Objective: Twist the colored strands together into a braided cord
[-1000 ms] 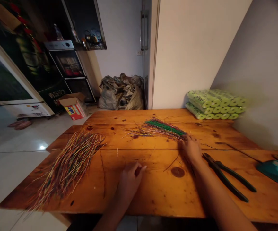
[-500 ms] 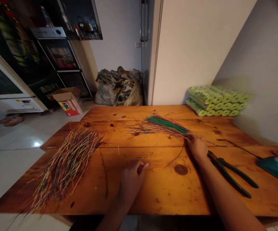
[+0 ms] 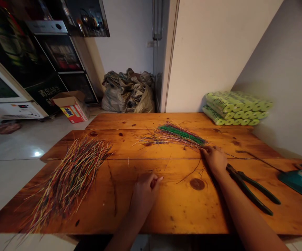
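Head | right hand (image 3: 215, 160) | green strand bundle (image 3: 182, 135) just beside fingertips, extending leftward

Green rolls (image 3: 239, 107): are lying to your right.
Carton (image 3: 75, 112): is sitting to your left.
Sacks (image 3: 130, 93): are slumping before you.

Your view is dim; the floor (image 3: 12, 148) throws glare at nine o'clock, your right forearm (image 3: 238, 200) shades the tabletop (image 3: 177, 209), blur smears the wall (image 3: 284, 90) at three o'clock, and wide-angle distortion stretches the edges.
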The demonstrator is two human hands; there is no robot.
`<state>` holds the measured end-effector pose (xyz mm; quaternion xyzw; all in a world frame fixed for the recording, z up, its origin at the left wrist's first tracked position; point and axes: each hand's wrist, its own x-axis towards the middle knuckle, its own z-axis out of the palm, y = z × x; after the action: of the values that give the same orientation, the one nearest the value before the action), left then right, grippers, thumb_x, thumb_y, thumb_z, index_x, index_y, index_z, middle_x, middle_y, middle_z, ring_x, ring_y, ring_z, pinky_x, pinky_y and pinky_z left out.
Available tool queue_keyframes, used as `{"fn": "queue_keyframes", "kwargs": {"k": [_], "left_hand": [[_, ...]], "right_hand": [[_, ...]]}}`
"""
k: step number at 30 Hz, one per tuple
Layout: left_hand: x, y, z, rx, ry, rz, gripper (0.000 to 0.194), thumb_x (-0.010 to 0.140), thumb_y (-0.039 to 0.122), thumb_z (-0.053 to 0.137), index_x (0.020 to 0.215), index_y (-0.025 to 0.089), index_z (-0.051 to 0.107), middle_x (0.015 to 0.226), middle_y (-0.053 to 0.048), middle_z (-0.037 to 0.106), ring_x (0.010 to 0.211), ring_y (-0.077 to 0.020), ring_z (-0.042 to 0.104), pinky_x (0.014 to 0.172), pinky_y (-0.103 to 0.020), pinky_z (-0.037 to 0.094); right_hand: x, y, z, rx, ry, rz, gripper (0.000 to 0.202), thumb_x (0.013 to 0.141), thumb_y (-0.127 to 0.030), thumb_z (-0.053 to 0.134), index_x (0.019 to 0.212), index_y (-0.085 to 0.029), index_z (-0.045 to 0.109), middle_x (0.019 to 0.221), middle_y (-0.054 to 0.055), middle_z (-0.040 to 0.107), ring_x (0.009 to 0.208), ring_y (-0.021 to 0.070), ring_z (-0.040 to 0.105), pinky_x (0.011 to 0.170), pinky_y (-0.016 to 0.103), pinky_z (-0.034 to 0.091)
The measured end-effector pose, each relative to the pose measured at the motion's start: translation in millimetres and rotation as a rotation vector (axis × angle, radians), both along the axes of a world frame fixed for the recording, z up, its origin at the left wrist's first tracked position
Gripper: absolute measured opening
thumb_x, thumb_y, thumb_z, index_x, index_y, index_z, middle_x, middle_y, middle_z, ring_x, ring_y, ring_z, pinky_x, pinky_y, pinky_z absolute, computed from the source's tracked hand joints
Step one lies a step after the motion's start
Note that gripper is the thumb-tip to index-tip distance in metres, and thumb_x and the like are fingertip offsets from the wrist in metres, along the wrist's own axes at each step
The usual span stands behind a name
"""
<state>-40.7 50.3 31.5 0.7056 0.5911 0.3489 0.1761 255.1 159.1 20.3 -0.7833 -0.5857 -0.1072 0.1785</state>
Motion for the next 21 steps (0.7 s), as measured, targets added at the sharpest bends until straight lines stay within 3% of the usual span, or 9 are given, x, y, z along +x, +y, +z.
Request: {"fn": "queue_keyframes", "kwargs": {"k": [16, 21], "left_hand": [[0.2, 1.2, 0.6, -0.005, -0.011, 0.012, 0.031, 0.084, 0.039, 0.042, 0.060, 0.019, 0.045, 0.056, 0.003, 0.047, 0.055, -0.0106, 0.045, 0.056, -0.023, 0.032], [-0.2, 1.4, 0.6, -0.011, -0.020, 0.006, 0.030, 0.084, 0.038, 0.041, 0.061, 0.019, 0.047, 0.057, 0.003, 0.047, 0.054, -0.0104, 0.045, 0.056, -0.023, 0.033]], "right_hand": [[1.8, 4.5, 6.0, 0.086, 0.070, -0.036, 0.033, 0.082, -0.044, 0.045, 0.089, -0.023, 0.069, 0.088, 0.007, 0.064, 0.083, 0.0231, 0.052, 0.066, 0.030, 0.035], [0.3, 2.8, 13.7, 0.078, 0.148, -0.061, 0.038, 0.080, -0.048, 0.046, 0.093, -0.022, 0.070, 0.078, 0.011, 0.069, 0.068, 0.0247, 0.058, 0.054, 0.030, 0.034]]}}
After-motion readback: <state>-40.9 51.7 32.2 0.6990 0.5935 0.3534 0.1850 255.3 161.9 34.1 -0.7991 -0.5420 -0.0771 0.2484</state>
